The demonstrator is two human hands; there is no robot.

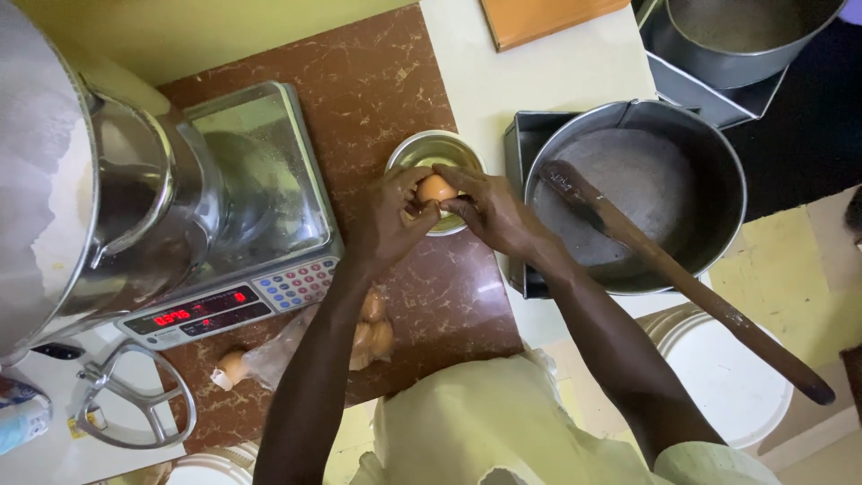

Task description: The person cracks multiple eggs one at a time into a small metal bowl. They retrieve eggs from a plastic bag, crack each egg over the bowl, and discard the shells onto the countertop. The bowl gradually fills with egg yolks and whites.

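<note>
Overhead view of two bare hands working over a brown marbled counter (pixel 395 81). The left hand (pixel 388 220) and right hand (pixel 489 208) meet above a small steel bowl (pixel 415 153), their fingers (pixel 458 182) curled closed around a brown egg (pixel 435 189) held between them directly over the bowl's mouth; whether the shell is already cracked cannot be told. To the left stands a digital scale (pixel 269 224) with a steel platform and red display, and beside it a large steel mixer bowl (pixel 54 180). A clear bag of eggs (pixel 368 332) and an eggshell piece (pixel 231 366) lie near the counter's front edge, with a mixer beater attachment (pixel 126 404) lower left. To the right, a round baking pan (pixel 700 153) holds a long wooden paddle (pixel 682 278). Risk, as judged: uneven thumb pressure could crush the shell and drop fragments into the bowl, or the egg, if shifted sideways, could spill onto the counter
</note>
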